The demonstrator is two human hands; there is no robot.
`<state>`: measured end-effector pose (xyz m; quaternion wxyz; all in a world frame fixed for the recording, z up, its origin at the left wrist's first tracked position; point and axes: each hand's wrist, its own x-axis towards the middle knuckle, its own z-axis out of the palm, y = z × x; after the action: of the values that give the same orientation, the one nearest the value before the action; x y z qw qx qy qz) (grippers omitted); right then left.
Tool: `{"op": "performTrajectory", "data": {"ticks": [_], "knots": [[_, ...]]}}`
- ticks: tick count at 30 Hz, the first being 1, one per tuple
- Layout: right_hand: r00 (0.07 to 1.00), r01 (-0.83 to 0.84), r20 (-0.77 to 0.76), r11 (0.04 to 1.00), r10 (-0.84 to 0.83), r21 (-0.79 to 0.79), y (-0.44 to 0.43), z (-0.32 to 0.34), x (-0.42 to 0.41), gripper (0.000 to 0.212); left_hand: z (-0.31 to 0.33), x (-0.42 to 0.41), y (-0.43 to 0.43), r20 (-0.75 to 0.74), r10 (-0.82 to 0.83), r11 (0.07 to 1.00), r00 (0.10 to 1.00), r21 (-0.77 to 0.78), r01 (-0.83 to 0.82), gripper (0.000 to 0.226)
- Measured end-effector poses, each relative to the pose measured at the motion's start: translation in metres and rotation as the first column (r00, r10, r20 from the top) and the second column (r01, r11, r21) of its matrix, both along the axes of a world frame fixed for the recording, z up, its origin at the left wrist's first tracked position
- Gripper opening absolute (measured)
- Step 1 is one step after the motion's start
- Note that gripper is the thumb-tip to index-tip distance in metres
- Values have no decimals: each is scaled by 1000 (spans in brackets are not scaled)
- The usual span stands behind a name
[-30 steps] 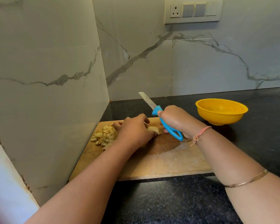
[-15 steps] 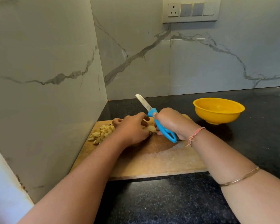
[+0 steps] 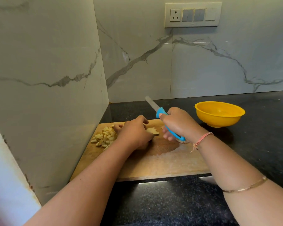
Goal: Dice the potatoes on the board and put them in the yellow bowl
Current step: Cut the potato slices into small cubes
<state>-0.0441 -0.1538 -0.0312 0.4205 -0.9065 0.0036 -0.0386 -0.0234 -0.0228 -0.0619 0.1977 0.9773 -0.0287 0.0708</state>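
Note:
A wooden cutting board (image 3: 162, 162) lies on the black counter. A pile of diced potato (image 3: 104, 137) sits at its far left. My left hand (image 3: 134, 132) curls over a pale potato piece (image 3: 151, 131) and holds it on the board. My right hand (image 3: 178, 123) grips a blue-handled knife (image 3: 160, 111) just right of that piece, the blade raised and pointing up to the back left, clear of the potato. The yellow bowl (image 3: 219, 114) stands on the counter to the right of the board and looks empty.
Marble walls close the corner on the left and behind. A switch panel (image 3: 193, 14) is on the back wall. Black granite counter (image 3: 260, 128) extends right of the bowl and in front of the board.
The knife blade has stayed lifted off the board while both hands have shifted slightly. My left hand keeps hold of the potato piece.

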Motion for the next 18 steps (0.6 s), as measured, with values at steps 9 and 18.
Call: {"op": "performTrajectory", "data": {"ticks": [9,18], "knots": [[999,-11,-53,969,-2,-249,-3,-7,-53,43,-3,-1,1,29,-4,1000,1000,-31,5,35],[999,-34,-25,901,26,-432,10,1,-66,31,-5,-1,0,53,4,999,999,-44,-1,36]]}}
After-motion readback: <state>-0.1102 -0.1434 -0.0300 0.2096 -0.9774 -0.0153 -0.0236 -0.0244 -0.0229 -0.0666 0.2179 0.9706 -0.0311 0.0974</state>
